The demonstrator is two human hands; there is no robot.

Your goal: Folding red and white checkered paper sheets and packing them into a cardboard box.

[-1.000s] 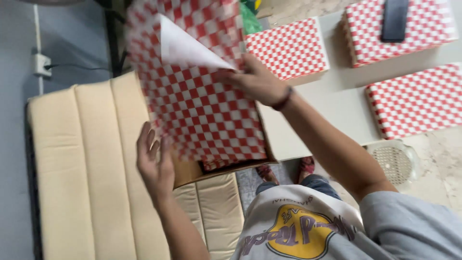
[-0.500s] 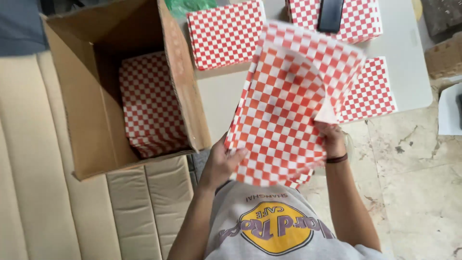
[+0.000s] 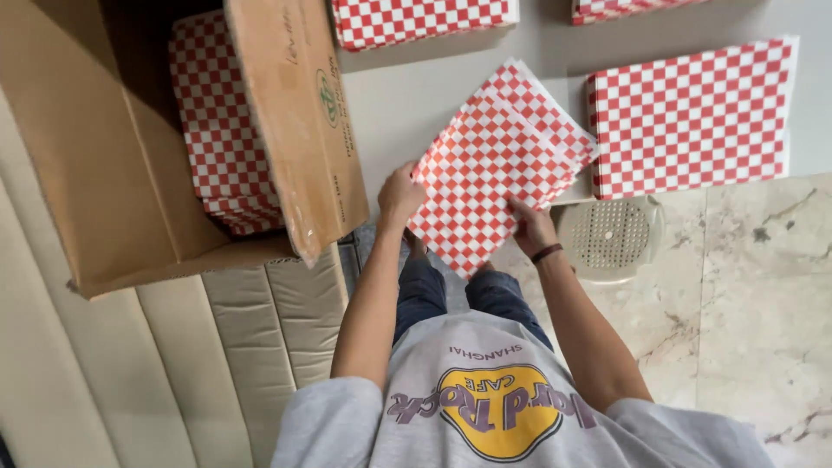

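Observation:
Both of my hands hold a bundle of red-and-white checkered paper sheets (image 3: 498, 169), tilted like a diamond over the near edge of the white table (image 3: 416, 104). My left hand (image 3: 399, 195) grips its left edge. My right hand (image 3: 530, 227), with a dark wristband, grips the lower right edge. An open cardboard box (image 3: 295, 130) stands just left of my left hand, with a pile of the same checkered sheets (image 3: 217, 147) inside.
More checkered stacks lie on the table: one at the right (image 3: 693, 117), one at the top (image 3: 416, 17), one at the top right (image 3: 633, 7). A white perforated stool (image 3: 611, 234) stands on the marble floor (image 3: 754, 321). The box rests on a cream cushioned bench (image 3: 243, 338).
The sheets, held up and curled before, have come down flat over the table edge. My view has shifted, so the box and table look closer.

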